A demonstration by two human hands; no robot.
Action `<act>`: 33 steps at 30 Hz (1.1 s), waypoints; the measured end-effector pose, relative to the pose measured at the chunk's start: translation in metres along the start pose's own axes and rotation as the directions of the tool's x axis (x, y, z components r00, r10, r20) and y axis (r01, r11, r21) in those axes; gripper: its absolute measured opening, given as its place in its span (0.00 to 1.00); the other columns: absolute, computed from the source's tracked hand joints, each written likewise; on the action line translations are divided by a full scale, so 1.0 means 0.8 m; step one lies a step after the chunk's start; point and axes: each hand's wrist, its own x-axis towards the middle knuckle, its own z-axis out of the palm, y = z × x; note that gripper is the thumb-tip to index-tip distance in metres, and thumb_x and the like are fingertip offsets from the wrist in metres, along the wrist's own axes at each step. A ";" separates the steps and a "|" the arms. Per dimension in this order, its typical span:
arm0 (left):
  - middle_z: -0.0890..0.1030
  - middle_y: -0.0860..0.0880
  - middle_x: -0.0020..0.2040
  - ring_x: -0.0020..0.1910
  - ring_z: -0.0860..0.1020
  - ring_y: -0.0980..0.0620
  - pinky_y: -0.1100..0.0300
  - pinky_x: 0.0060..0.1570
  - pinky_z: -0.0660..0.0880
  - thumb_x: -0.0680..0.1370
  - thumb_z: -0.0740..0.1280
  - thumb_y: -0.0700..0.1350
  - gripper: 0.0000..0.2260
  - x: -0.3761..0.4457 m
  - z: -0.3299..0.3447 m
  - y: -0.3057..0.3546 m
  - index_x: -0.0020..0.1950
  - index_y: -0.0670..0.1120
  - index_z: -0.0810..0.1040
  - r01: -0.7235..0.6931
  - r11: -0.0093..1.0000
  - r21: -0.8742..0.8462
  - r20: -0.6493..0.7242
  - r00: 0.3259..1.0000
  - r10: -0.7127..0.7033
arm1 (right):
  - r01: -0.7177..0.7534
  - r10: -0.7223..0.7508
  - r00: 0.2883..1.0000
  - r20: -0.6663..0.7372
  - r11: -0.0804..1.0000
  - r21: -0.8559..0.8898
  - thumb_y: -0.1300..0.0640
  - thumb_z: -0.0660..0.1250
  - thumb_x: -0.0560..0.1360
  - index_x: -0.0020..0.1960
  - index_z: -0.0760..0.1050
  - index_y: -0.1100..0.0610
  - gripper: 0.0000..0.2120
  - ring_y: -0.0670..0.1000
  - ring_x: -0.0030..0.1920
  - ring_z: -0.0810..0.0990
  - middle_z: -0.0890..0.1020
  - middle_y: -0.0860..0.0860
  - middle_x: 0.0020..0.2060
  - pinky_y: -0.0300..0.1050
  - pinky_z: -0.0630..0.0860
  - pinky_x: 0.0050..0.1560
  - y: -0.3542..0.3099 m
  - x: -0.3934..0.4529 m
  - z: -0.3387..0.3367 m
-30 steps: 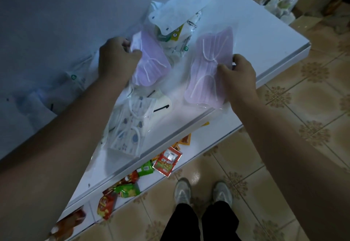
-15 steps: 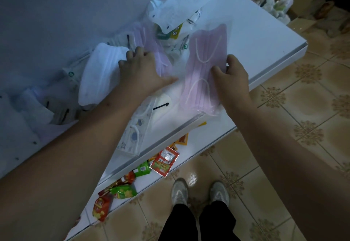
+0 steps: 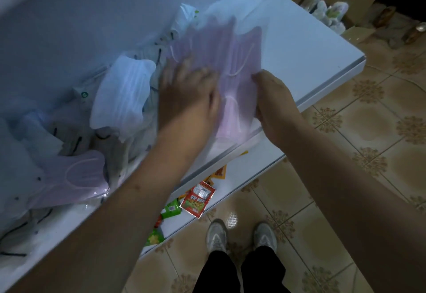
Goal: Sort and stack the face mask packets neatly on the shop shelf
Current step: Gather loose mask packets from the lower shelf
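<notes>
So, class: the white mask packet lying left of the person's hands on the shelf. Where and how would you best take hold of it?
Probably by the near short edge of the white mask packet, coming from the shelf front. It lies flat and uncovered on the pile, its long side running away from the person. A thumb-over, fingers-under pinch suits a thin, floppy packet. The left hand is nearest.

Only the red snack packet (image 3: 197, 200) on the lower shelf (image 3: 253, 161) bears print, white characters along its top edge too blurred to read, and nothing else carries legible text.
</notes>
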 end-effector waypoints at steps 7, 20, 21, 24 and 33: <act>0.77 0.49 0.68 0.68 0.71 0.50 0.52 0.68 0.68 0.83 0.55 0.56 0.21 -0.046 0.017 0.014 0.69 0.49 0.78 0.085 0.852 -0.517 0.222 0.974 0.038 | -0.078 0.075 0.997 -0.037 0.993 -0.091 0.56 0.73 0.73 0.52 0.81 0.60 0.10 0.56 0.45 0.86 0.86 0.58 0.45 0.54 0.83 0.50 0.011 0.007 -0.002; 0.64 0.55 0.78 0.81 0.49 0.48 0.39 0.75 0.38 0.81 0.44 0.62 0.27 -0.016 0.038 -0.011 0.70 0.55 0.75 0.245 0.969 -0.046 0.413 0.887 -0.204 | -0.106 0.094 0.992 -0.086 0.983 -0.152 0.61 0.68 0.74 0.43 0.81 0.59 0.04 0.50 0.32 0.81 0.82 0.52 0.32 0.42 0.78 0.35 0.004 -0.007 -0.037; 0.65 0.56 0.78 0.81 0.47 0.50 0.39 0.75 0.36 0.80 0.41 0.62 0.30 -0.020 0.034 -0.003 0.70 0.55 0.75 0.184 0.977 -0.104 0.398 0.908 -0.128 | -0.103 0.091 0.993 -0.079 0.980 -0.168 0.61 0.68 0.74 0.45 0.81 0.59 0.04 0.51 0.34 0.83 0.84 0.52 0.34 0.43 0.79 0.37 0.005 -0.007 -0.039; 0.66 0.60 0.75 0.77 0.44 0.68 0.43 0.77 0.36 0.83 0.43 0.59 0.27 -0.028 0.027 0.012 0.75 0.52 0.70 0.213 0.924 -0.317 0.373 0.924 -0.085 | -0.082 0.081 0.997 -0.014 0.978 -0.190 0.59 0.71 0.74 0.53 0.82 0.60 0.09 0.55 0.42 0.86 0.86 0.55 0.42 0.49 0.82 0.45 0.005 -0.009 -0.042; 0.77 0.48 0.67 0.67 0.73 0.52 0.53 0.67 0.70 0.83 0.57 0.50 0.22 -0.045 0.029 0.011 0.78 0.48 0.64 0.425 0.697 -0.577 0.364 0.898 -0.246 | -0.109 0.115 0.993 0.010 0.964 -0.241 0.63 0.76 0.70 0.52 0.83 0.60 0.11 0.54 0.42 0.86 0.86 0.56 0.41 0.49 0.82 0.45 0.008 -0.012 -0.053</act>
